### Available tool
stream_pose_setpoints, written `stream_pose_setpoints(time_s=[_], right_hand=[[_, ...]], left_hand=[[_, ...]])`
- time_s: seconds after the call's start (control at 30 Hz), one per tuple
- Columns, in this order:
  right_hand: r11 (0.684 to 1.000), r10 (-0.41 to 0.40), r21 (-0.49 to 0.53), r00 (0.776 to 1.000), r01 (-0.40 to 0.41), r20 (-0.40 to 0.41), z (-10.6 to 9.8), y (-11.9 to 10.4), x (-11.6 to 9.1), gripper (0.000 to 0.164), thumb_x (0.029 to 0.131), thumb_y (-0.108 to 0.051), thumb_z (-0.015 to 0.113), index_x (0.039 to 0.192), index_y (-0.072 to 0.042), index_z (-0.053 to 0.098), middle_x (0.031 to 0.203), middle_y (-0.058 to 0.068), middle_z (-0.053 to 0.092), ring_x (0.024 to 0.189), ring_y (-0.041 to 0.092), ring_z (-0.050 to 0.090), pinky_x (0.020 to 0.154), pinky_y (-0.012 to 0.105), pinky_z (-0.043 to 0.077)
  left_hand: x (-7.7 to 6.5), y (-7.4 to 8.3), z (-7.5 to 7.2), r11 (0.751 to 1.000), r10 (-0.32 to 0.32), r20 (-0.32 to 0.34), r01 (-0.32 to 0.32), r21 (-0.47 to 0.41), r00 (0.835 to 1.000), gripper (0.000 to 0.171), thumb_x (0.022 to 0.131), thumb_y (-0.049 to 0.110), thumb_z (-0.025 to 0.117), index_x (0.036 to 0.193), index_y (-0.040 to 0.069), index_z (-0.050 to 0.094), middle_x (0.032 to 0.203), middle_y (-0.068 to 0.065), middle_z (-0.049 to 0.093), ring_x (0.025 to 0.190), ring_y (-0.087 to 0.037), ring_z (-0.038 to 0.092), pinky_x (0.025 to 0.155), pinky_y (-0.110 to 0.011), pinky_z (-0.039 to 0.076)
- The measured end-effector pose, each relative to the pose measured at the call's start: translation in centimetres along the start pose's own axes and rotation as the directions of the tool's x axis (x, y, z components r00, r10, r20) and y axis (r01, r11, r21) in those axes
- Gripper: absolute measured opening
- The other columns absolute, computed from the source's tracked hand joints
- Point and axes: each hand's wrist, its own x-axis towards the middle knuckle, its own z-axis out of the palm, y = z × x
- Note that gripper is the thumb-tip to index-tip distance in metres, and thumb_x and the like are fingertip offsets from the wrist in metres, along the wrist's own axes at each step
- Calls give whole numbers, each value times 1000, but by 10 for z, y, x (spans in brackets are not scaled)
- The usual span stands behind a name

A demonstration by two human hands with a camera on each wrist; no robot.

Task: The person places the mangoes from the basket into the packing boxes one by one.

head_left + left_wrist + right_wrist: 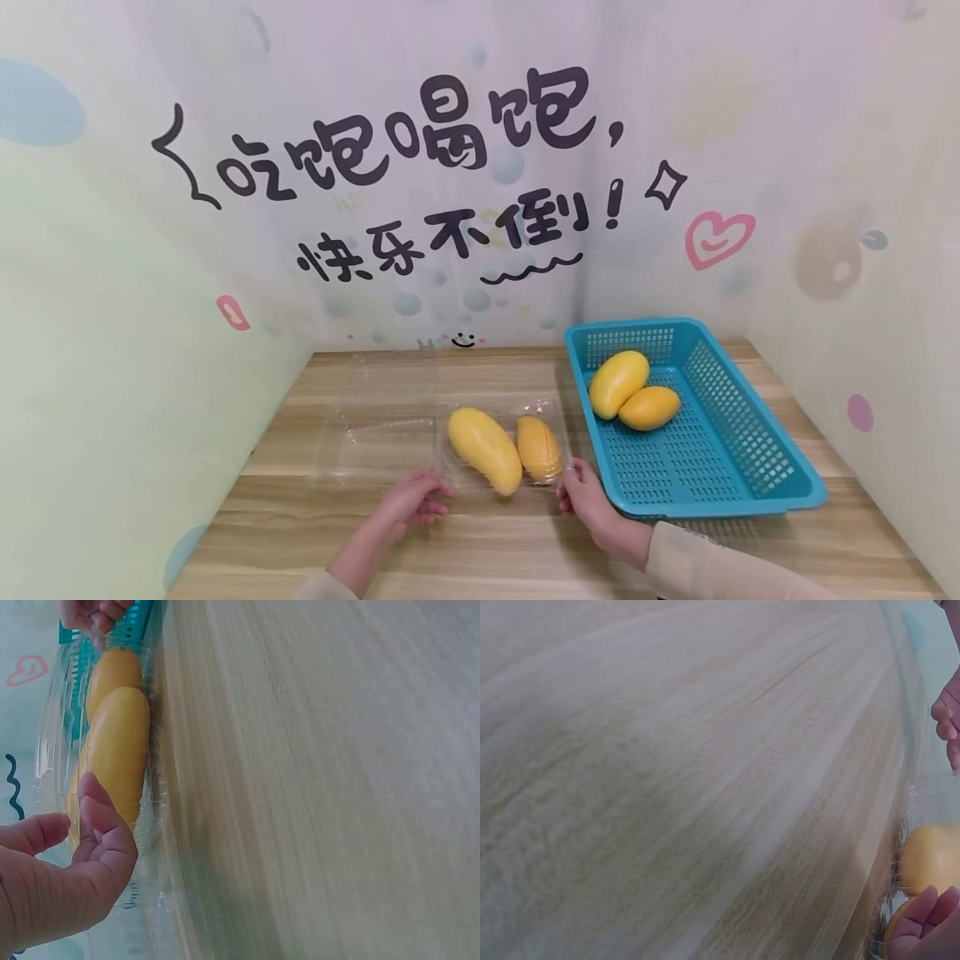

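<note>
A hinged clear plastic box (390, 442) lies unfolded on the table, its lid to the left. Two yellow mangoes sit side by side in its right half: a long mango (486, 450) and a smaller, more orange mango (538, 450). At the front of the box near its middle fold is my left hand (408, 504), thumb and fingers apart with nothing between them (82, 855). My right hand (592, 504) holds the box's right front corner with its fingertips, beside the smaller mango. Only the curled fingers of that hand (926, 926) show in the right wrist view.
A blue plastic basket (750, 417) stands to the right, close to my right hand. Inside it, a yellow mango (618, 383) and an orange-yellow mango (651, 408) lie at the back left. Patterned walls (450, 50) enclose the wooden table (480, 558) at the back and sides.
</note>
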Motion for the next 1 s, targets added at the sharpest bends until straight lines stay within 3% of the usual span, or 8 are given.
stream_pose_setpoints(time_s=[0.07,0.3,0.57,0.8,1.0], right_hand=[[1000,-2,14,1000,2,-3,-1,1,0,43,94,-11,32,129,13,21,66,3,48,52,11,45,50,25,43],[987,-139,83,990,136,21,-4,16,4,49,96,-25,35,125,13,21,65,2,48,53,10,43,47,23,41],[1000,-1,-4,999,1,-35,0,0,-3,42,96,-12,29,130,12,21,65,3,45,54,13,41,50,25,40],[1000,25,-14,999,-26,-39,0,1,-1,43,94,-10,28,131,10,22,65,2,44,55,12,40,51,25,38],[1000,25,-8,999,-26,-45,0,0,-2,43,95,-12,28,131,10,22,65,2,44,55,12,40,52,24,38]], left_hand=[[1,-1,1,1000,-6,16,6,-22,1000,30,92,14,47,111,-10,43,91,-7,67,60,-6,59,53,-16,47],[2,-2,5,999,-17,1,17,-36,1000,31,89,9,47,112,-11,44,88,-6,68,60,-6,59,52,-15,47],[3,-3,10,1000,-15,-39,15,-21,999,26,87,8,46,104,-10,52,83,-4,68,55,-3,54,47,-11,42],[3,-5,16,1000,-17,-100,16,-13,995,16,84,7,48,93,-3,56,71,5,66,50,-1,49,45,-12,41],[3,-5,17,1000,-5,-112,5,0,994,14,83,7,47,90,-2,55,70,6,65,49,-1,46,45,-12,41]])
